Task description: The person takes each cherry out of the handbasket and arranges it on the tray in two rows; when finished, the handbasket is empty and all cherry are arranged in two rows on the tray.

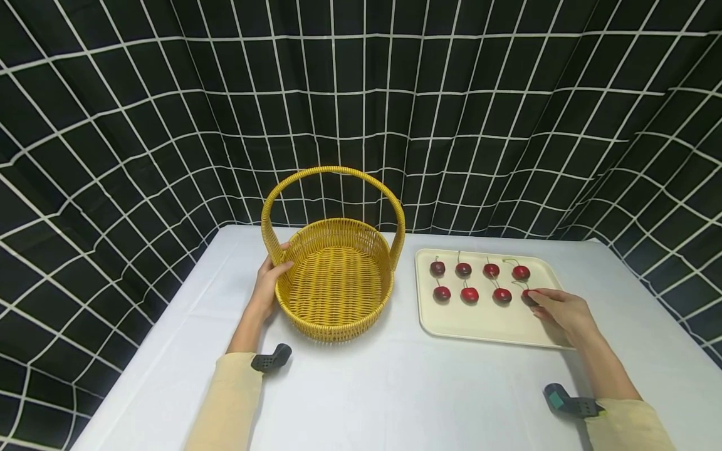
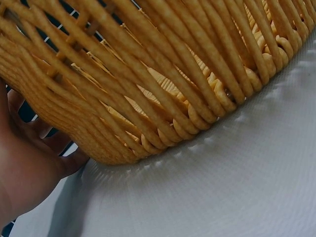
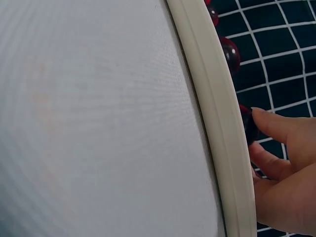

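Observation:
A yellow woven basket (image 1: 334, 330) with a tall arched handle stands on the table, left of centre. At the foot of its handle my left hand (image 1: 266, 283) grips the left side, thumb over the rim; the left wrist view shows fingers (image 2: 47, 131) along the outer weave. To the right lies a cream tray (image 1: 479, 327) bearing two rows of red cherries with stems. My right hand (image 1: 568, 311) pinches the front-row cherry (image 1: 528, 297) at the right end. In the right wrist view, thumb and finger sit around that dark red cherry (image 3: 248, 124), partly hidden by the tray's edge.
A white cloth covers the table (image 1: 395, 388). Behind and along the sides hangs a black curtain (image 1: 361, 113) with a white grid. The basket's handle arches high above its rim. Other cherries (image 1: 469, 295) sit spaced apart to the left of my right hand.

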Motion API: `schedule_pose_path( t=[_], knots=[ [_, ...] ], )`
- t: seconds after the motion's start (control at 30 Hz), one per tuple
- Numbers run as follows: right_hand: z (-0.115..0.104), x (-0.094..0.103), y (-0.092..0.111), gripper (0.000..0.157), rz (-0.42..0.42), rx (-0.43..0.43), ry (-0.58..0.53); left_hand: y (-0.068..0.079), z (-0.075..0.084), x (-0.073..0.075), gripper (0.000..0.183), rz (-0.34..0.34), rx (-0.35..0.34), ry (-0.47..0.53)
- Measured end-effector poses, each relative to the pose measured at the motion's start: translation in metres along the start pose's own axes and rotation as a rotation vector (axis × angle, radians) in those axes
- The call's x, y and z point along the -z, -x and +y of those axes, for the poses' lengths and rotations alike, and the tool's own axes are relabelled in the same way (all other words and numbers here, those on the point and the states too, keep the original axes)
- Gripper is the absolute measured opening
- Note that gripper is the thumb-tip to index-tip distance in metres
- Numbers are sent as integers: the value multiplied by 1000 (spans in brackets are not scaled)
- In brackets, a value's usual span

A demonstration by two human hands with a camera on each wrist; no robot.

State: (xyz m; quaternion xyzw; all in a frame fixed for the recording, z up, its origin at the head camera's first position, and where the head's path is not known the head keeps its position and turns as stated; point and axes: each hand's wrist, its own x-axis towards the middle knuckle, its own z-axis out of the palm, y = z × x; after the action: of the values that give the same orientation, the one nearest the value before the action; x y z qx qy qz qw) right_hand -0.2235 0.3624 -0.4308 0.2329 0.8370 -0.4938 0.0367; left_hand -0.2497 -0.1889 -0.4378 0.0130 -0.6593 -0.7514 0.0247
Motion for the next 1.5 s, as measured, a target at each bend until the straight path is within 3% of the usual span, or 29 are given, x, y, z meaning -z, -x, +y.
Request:
schedule_pose_path(
  t=[0.67, 0.93, 1.2, 1.5],
  knots=[
    [-1, 0, 2, 61, 10, 12, -9, -2, 0, -1, 54, 8, -3, -7],
    [-3, -2, 2, 59, 20, -25, -23, -2, 0, -1, 55, 15, 2, -2],
    [-1, -1, 0, 59, 19, -69, -80, -2, -1, 0, 54, 14, 8, 0],
    [6, 5, -3, 65, 18, -40, -186, -1, -1, 1, 54, 16, 8, -3]
  ],
)
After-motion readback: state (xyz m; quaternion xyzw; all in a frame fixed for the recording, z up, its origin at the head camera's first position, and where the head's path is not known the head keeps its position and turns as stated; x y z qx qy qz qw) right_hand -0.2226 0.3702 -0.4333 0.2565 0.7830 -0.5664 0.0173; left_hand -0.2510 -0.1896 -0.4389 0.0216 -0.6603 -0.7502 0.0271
